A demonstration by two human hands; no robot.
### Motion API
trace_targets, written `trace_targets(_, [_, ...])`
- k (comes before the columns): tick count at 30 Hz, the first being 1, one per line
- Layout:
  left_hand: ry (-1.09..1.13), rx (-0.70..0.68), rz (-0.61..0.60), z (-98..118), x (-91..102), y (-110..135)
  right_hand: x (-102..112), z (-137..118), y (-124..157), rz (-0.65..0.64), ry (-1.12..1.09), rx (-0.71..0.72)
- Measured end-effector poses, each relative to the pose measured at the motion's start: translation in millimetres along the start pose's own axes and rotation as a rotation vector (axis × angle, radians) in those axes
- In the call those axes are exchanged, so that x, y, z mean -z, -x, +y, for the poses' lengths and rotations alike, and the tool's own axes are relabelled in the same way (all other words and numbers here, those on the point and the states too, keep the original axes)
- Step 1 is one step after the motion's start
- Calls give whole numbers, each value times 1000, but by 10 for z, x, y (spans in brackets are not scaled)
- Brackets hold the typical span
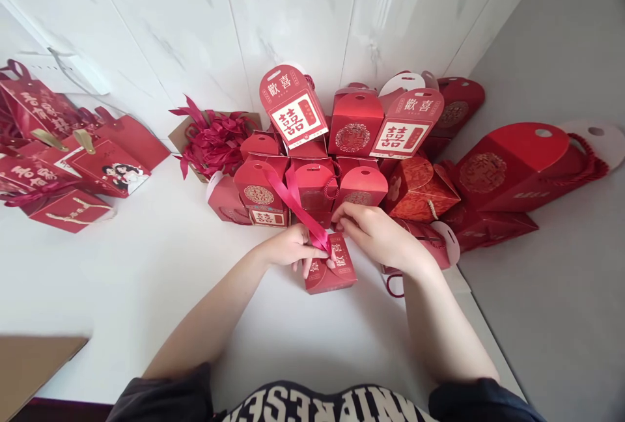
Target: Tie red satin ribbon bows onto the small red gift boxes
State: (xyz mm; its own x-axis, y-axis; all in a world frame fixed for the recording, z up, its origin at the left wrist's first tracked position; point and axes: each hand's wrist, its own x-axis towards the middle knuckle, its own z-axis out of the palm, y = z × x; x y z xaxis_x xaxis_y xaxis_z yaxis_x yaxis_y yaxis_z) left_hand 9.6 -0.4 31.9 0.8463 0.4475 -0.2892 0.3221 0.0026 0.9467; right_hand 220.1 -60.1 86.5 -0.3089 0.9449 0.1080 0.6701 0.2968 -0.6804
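Observation:
A small red gift box (336, 282) with gold lettering stands on the white tabletop in front of me. A bright pink-red satin ribbon (305, 217) rises from its top and slants up to the left, ending in two loose tails. My left hand (293, 249) pinches the ribbon against the box top, its fingers lying over the left side of the lid. My right hand (366, 230) is at the far right edge of the box, fingers curled together. What its fingertips hold, if anything, is hidden.
Behind the box are stacked red gift boxes (312, 184). A cardboard tray holds a heap of ribbons (217, 139). More boxes (508, 168) stand at the right by the grey wall, and red gift bags (114, 165) at the left. Cardboard (36, 370) lies at lower left.

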Motion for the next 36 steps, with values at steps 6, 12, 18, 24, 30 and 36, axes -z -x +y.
trace_targets(6, [-6,-1,-5,20,-13,-17,-62,216,16,-266,-393,114])
trace_targets(12, [2,13,-30,35,-6,-7,-131,279,-72,-342,-605,110])
trace_targets(18, [44,41,-8,7,1,-28,10,371,-36,-227,-457,145])
trace_targets(24, [149,95,64,52,-65,-47,53,252,18,-227,-466,301])
trace_targets(30, [107,76,190,99,-214,-60,-135,104,6,-19,-278,320])
trace_targets(36, [110,30,229,76,-274,-118,-281,74,-84,70,-56,302])
